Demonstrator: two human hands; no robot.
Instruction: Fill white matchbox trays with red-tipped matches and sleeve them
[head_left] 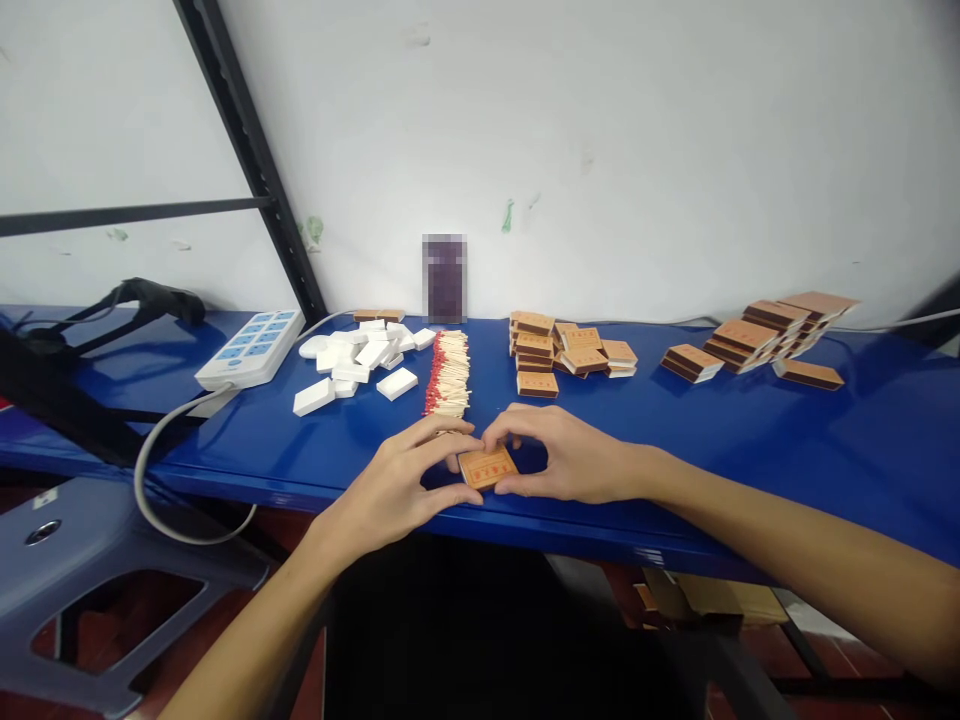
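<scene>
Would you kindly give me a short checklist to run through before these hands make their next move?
1. Left hand on the printed matchbox: ok, at its left end.
2. Right hand on the same box: ok, at its right end.
3. Printed face up: ok.
4. Contents of that box: cannot tell, its inside is hidden.
5. Matches lying the same way: ok, red heads mostly to the left.
6. White boxes neatly stacked: not ok, they lie in a loose heap.

Two hands (394,485) (566,455), one power strip (251,348)
</scene>
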